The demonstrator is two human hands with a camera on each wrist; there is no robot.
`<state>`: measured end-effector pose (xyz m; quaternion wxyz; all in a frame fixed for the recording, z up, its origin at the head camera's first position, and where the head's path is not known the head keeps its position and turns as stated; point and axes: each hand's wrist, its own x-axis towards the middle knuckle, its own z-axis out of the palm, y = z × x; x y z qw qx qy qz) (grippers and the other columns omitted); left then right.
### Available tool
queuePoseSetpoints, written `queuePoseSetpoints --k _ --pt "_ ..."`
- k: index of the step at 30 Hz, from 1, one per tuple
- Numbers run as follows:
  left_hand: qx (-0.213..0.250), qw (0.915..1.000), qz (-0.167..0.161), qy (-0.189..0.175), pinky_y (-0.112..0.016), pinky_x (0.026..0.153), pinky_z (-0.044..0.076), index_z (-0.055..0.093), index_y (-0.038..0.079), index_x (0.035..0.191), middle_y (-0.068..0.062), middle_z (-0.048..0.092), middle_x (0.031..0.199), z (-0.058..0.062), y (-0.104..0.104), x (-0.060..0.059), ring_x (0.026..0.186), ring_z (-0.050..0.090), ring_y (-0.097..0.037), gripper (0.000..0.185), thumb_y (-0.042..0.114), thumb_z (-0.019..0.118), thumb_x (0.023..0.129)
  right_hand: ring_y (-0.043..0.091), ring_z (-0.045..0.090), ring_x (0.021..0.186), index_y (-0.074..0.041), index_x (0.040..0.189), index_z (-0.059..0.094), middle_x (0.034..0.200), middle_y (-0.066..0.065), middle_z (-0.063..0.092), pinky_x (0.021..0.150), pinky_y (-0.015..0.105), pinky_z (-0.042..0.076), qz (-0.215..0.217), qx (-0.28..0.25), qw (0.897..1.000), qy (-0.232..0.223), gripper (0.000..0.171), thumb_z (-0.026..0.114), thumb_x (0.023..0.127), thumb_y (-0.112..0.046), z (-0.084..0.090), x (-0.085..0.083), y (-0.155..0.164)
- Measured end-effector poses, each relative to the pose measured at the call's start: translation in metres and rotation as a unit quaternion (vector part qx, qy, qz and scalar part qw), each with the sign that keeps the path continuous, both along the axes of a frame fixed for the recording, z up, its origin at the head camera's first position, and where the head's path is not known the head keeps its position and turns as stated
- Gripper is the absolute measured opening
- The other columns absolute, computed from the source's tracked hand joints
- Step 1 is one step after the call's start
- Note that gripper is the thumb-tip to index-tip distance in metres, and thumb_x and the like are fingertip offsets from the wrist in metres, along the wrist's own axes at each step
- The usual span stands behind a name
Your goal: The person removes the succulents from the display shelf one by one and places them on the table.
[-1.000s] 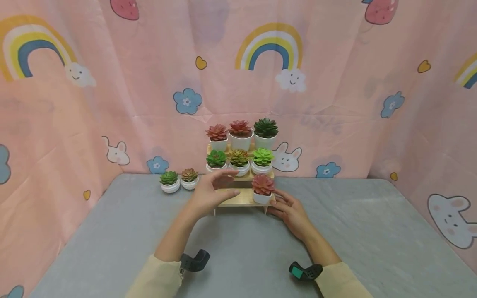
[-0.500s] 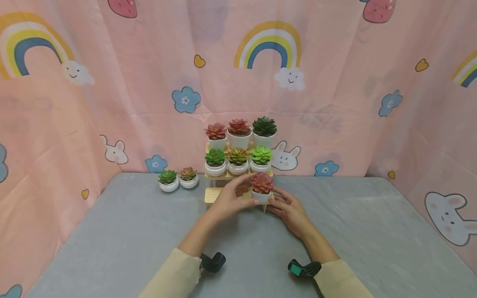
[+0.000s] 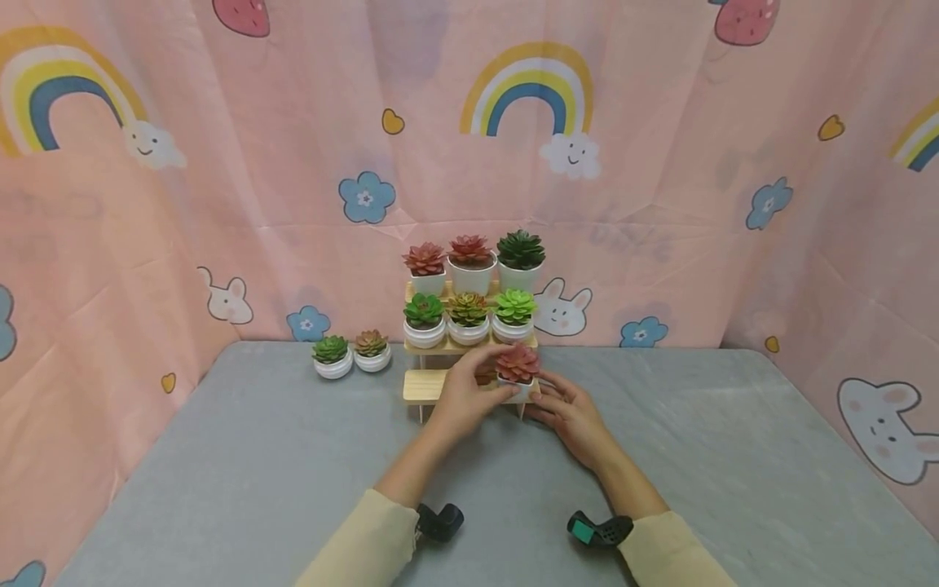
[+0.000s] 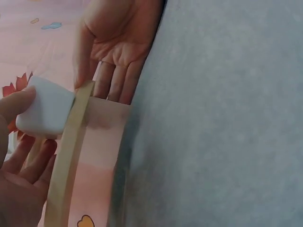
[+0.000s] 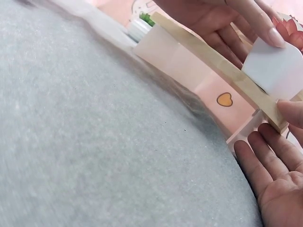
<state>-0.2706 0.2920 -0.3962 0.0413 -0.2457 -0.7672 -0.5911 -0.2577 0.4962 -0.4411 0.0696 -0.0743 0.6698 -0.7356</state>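
Note:
A pinkish-red succulent [image 3: 517, 364] in a small white pot [image 4: 46, 108] is at the right end of the bottom tier of a stepped wooden stand [image 3: 424, 386]. My left hand [image 3: 465, 399] holds this pot, its thumb on the front face and its fingers behind. Whether the pot rests fully on the board is hard to tell. My right hand [image 3: 575, 422] grips the right end of that same tier. Its thumb lies at the board's edge, with the other fingers underneath, as the right wrist view shows.
Green, mottled and light green succulents [image 3: 515, 306] fill the middle tier. Two red ones and a dark green succulent [image 3: 521, 249] stand on top. On the grey table [image 3: 220, 456], left of the stand, sit a green succulent [image 3: 331, 350] and a brownish succulent [image 3: 372, 344]. A pink curtain [image 3: 293, 163] hangs behind.
My left hand has moved right, from over the bottom tier's left part to the pinkish-red succulent, and has taken hold of its pot. The right hand keeps its place.

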Motion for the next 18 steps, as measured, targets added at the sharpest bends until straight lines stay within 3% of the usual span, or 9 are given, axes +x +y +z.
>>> queuePoseSetpoints --k 5,18 --pt "0.026 0.9996 0.013 -0.004 -0.044 0.105 0.055 0.062 0.014 0.13 -0.006 0.065 0.131 -0.004 0.004 -0.001 0.119 0.067 -0.024 0.05 0.002 0.079 0.085 0.0 0.063 0.114 0.004 0.156 0.028 0.155 0.033 0.038 0.102 0.032 0.056 0.005 -0.002 1.0 0.001 0.058 0.052 0.104 -0.009 0.0 0.0 0.0" --pt "0.049 0.9985 0.016 0.016 -0.029 0.095 0.06 0.064 0.009 0.126 -0.012 0.064 0.127 -0.003 -0.006 0.007 0.116 0.068 -0.029 0.049 -0.001 0.081 0.081 0.0 0.064 0.113 0.006 0.153 0.032 0.154 0.033 0.039 0.096 0.026 0.058 -0.004 -0.009 1.0 0.004 0.056 0.053 0.102 -0.006 -0.002 -0.001 -0.002"
